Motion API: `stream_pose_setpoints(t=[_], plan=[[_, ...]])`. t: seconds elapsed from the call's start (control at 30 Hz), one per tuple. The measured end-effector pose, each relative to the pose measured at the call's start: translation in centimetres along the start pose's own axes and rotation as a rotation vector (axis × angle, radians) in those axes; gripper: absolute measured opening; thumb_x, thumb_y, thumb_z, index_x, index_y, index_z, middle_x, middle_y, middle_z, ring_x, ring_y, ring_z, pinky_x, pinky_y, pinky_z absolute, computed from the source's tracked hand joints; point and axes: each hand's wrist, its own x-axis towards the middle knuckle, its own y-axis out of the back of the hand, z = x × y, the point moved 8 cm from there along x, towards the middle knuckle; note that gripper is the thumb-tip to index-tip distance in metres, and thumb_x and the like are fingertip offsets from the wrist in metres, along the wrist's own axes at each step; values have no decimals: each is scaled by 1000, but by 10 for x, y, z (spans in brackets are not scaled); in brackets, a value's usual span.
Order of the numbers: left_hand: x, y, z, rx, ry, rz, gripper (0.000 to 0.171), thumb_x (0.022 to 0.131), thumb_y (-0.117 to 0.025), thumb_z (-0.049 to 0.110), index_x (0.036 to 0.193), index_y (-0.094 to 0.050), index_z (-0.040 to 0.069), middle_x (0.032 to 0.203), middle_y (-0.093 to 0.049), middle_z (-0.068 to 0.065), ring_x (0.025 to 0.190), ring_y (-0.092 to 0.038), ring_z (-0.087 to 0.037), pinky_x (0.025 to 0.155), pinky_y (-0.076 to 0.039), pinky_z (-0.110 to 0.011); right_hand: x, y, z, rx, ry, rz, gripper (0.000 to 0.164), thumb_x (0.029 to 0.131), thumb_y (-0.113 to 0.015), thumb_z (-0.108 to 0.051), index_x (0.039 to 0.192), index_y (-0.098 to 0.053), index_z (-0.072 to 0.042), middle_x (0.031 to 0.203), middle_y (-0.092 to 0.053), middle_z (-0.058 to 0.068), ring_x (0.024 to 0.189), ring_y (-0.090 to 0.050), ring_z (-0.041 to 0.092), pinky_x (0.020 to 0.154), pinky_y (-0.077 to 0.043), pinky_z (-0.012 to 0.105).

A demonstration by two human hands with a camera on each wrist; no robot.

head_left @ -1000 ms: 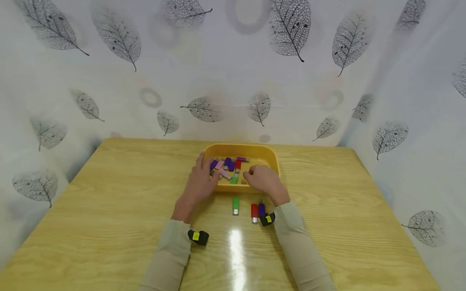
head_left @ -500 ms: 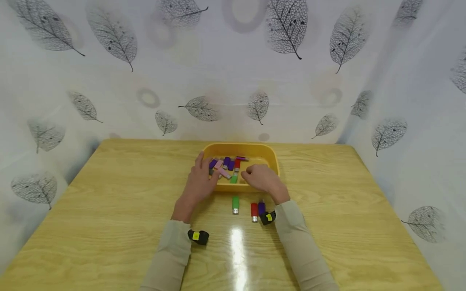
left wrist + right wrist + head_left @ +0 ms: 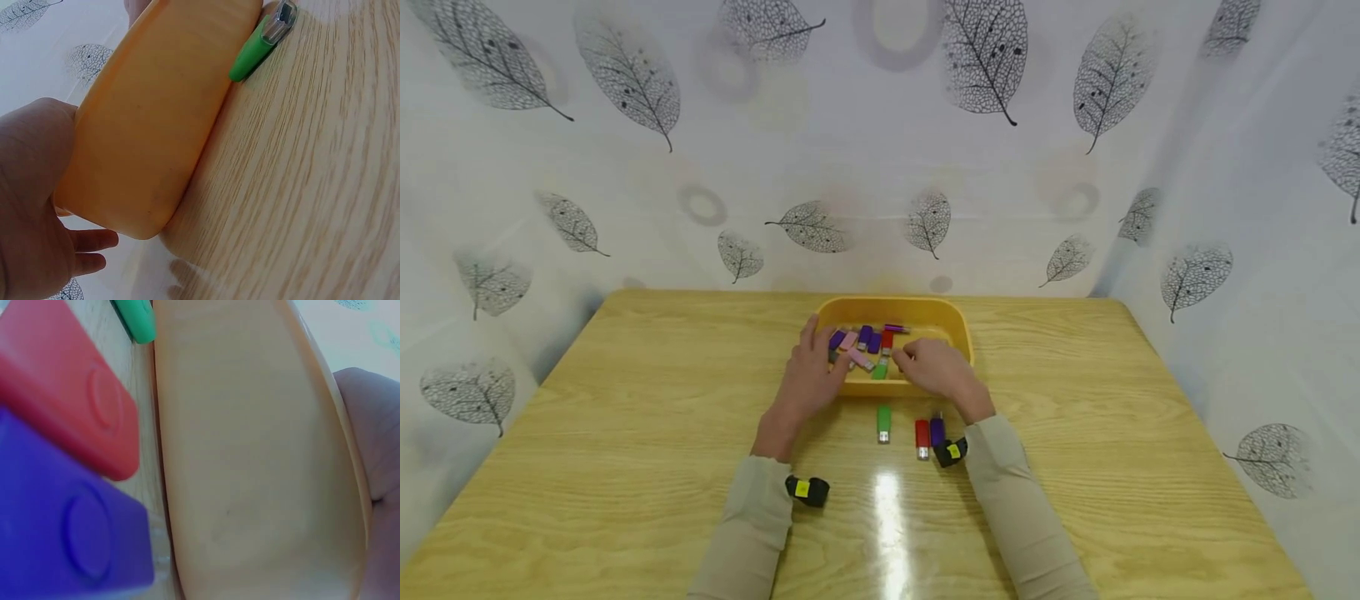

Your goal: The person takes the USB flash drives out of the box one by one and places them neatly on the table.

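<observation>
A yellow plastic tray (image 3: 925,310) stands near the table's far edge, with several USB flash drives in its left half: purple, pink, red (image 3: 887,342) and green (image 3: 881,367). My left hand (image 3: 808,375) grips the tray's left end, thumb over the front rim and fingers around the outside. Reaching over the front rim, my right hand (image 3: 936,367) has its fingers curled inside the tray, just right of the green drive there. I cannot tell whether it pinches anything, since the fingertips are hidden. In the right wrist view the tray wall (image 3: 250,456) covers most of that hand.
In front of the tray lie a green flash drive (image 3: 883,424), a red one (image 3: 922,438) and a purple one (image 3: 937,430), the last close under the right wrist. The wooden table (image 3: 647,433) ends at a leaf-print curtain (image 3: 880,167) behind and at both sides.
The right hand's fingertips have edged slightly left, closer to the green drive in the tray. The left hand keeps its place on the tray, and the head view shifts a little.
</observation>
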Motion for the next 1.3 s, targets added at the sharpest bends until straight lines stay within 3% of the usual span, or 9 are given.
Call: stream_pose_setpoints(t=[0.33, 0.77, 0.9, 1.13, 1.3], plan=[[1, -1, -2, -11, 4, 10, 60, 101, -49, 34, 151, -33, 5, 165, -3, -17, 140, -31, -49, 113, -27, -62, -1, 3, -1, -19, -14, 31, 54, 103, -33, -54, 70, -52, -16, 60, -44, -3, 51, -40, 14, 50, -34, 30], [0, 0, -2, -9, 15, 9, 60, 101, -49, 35, 151, -33, 5, 165, -3, -16, 140, -31, -47, 113, -28, -61, 0, 3, -1, 26, -10, 17, 58, 103, -30, -58, 71, -52, -15, 60, -44, -2, 52, -40, 15, 52, -35, 31], [0, 0, -1, -13, 21, 5, 61, 101, -50, 35, 152, -32, 6, 165, -2, -16, 141, -30, -47, 113, -28, -61, -1, 4, -2, 83, 11, 11, 63, 103, -27, -59, 74, -58, -12, 62, -50, 1, 54, -44, 17, 56, -40, 34], [1, -1, -2, -9, 37, -6, 60, 101, -49, 35, 152, -32, 7, 166, -1, -14, 142, -29, -45, 114, -27, -60, -1, 5, -1, 99, 22, 24, 71, 102, -24, -62, 92, -72, -10, 83, -67, 2, 72, -60, 18, 71, -50, 36], [1, -1, -3, -9, 34, -1, 60, 101, -49, 35, 151, -33, 7, 166, -1, -15, 142, -29, -45, 114, -26, -60, -1, 13, 1, 198, 17, 113, 79, 101, -21, -63, 85, -69, -3, 68, -58, 3, 59, -50, 20, 59, -42, 34]])
